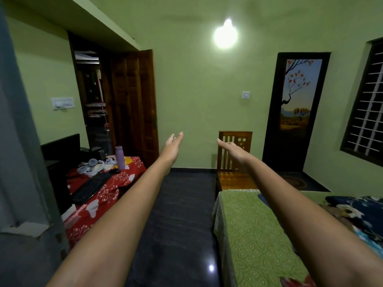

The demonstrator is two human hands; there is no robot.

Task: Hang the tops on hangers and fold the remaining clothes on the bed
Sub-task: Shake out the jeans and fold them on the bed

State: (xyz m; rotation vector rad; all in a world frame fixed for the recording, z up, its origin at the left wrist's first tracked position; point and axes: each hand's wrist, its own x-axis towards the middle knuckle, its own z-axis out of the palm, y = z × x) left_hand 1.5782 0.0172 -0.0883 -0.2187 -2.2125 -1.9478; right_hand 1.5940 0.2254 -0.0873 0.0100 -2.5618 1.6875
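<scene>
Clothes [356, 214] lying in unfolded heap on bed [255, 235], below and right of right hand [234, 149]. Left hand [172, 145] and right hand both reaching forward in air, fingers straight, holding nothing. No hangers showing, nothing looking hung or folded; task seeming barely begun. No readable writing or brands showing.
</scene>
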